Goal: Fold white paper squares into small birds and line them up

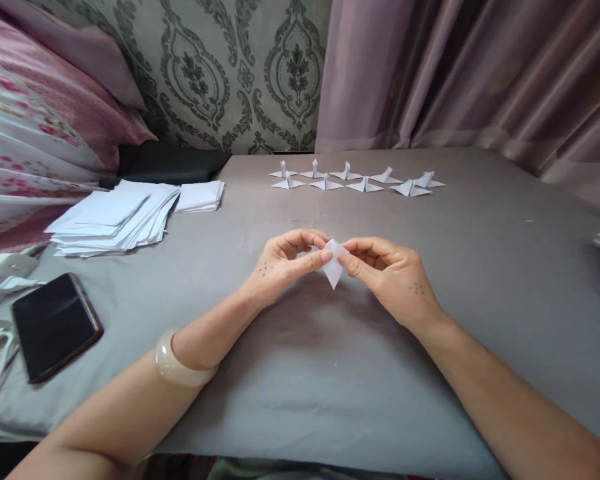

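A small piece of folded white paper point(334, 270), kite-shaped with its long point downward, is held up between both hands near the middle of the table. My left hand point(287, 263) pinches its left edge between thumb and fingers. On the opposite edge, the thumb and fingers of my right hand point(393, 270) are closed on the same paper. Beyond the hands, several folded paper cranes point(325, 182) stand in two rows with their wings spread.
Stacked white paper sheets point(115, 217) lie at the left, beside a smaller paper stack point(200, 197). A black phone point(56, 327) and a white power strip point(5, 277) with cables sit at the near left. Purple curtains point(380, 73) hang behind the grey-covered table point(300, 387).
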Action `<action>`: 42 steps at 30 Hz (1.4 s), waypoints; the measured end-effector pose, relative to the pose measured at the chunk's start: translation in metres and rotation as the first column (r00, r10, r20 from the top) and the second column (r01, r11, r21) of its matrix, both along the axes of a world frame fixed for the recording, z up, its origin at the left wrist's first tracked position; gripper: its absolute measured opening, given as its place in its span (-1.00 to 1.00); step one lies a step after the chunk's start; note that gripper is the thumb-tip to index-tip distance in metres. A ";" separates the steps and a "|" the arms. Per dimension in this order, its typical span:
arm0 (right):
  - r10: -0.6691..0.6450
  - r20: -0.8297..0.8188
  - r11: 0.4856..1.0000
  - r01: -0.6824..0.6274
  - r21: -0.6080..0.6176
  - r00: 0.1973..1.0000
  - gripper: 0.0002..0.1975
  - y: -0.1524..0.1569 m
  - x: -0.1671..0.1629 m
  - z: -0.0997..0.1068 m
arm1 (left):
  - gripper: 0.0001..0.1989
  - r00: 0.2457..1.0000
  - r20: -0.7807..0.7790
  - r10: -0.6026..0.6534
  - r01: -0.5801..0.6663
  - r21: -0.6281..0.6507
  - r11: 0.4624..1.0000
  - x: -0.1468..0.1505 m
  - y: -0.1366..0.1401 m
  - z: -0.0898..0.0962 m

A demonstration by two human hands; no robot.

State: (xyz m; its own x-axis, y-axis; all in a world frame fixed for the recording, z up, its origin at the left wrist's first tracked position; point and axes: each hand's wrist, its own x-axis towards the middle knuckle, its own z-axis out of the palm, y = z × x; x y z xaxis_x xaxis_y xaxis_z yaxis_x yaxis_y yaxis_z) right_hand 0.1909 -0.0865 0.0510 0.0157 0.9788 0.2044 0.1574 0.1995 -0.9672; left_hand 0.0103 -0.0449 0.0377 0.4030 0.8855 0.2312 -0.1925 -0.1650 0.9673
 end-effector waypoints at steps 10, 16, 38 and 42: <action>-0.044 -0.081 0.999 0.043 -0.006 0.996 -0.80 0.002 -0.004 -0.005 | -0.90 0.957 -0.088 0.277 -0.214 0.431 0.877 0.004 -0.006 -0.002; -0.068 0.075 0.991 0.059 0.117 0.995 -0.82 0.000 -0.006 -0.009 | -0.93 0.932 -0.130 0.339 -0.224 0.531 0.817 0.006 -0.009 0.002; -0.133 0.261 0.952 0.051 0.301 0.956 -0.92 -0.003 -0.005 -0.002 | -0.85 0.995 0.030 0.096 -0.098 0.081 0.992 0.010 -0.009 -0.002; -0.141 0.238 0.965 0.080 0.250 0.961 -0.89 -0.002 -0.005 -0.002 | -0.84 0.993 0.070 0.100 -0.098 -0.036 0.995 0.011 -0.009 -0.003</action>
